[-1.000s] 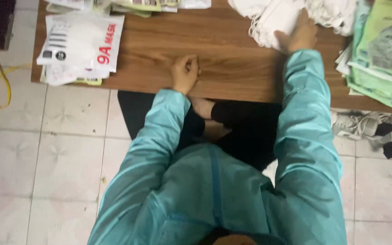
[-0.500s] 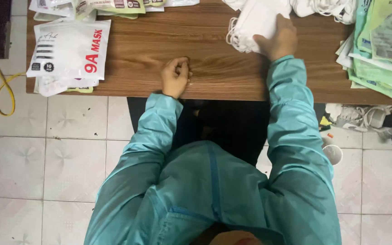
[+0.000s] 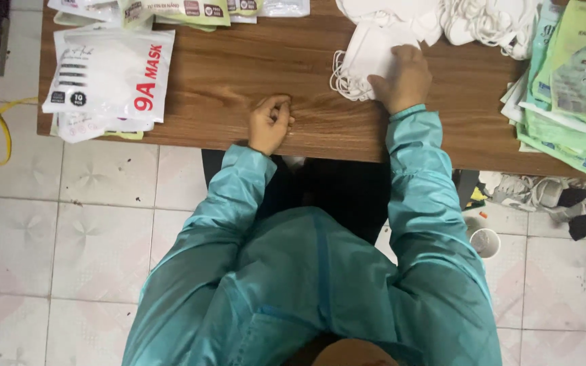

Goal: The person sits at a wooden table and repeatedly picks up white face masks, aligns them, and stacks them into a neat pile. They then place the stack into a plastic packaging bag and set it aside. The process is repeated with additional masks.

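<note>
Seen from above, the fingers [image 3: 393, 55] of our right hand [image 3: 399, 78] are pressed together and laid flat on a white folded mask [image 3: 364, 57], pinning it to the brown wooden table [image 3: 239, 74]; the mask's ear loops trail off its left edge. Our left hand [image 3: 269, 123] rests near the table's front edge, well apart from the mask, its fingers [image 3: 281, 108] curled into a loose fist that holds nothing we can see. Just behind the mask lies a pile of loose white masks [image 3: 442, 17] with tangled loops. A stack of green packets [image 3: 568, 88] fills the table's right end, and white mask bags [image 3: 106, 74] sit at its left. Below, teal sleeves [image 3: 428, 203] frame a tiled floor [image 3: 69, 237] with a small cup [image 3: 486, 242].
</note>
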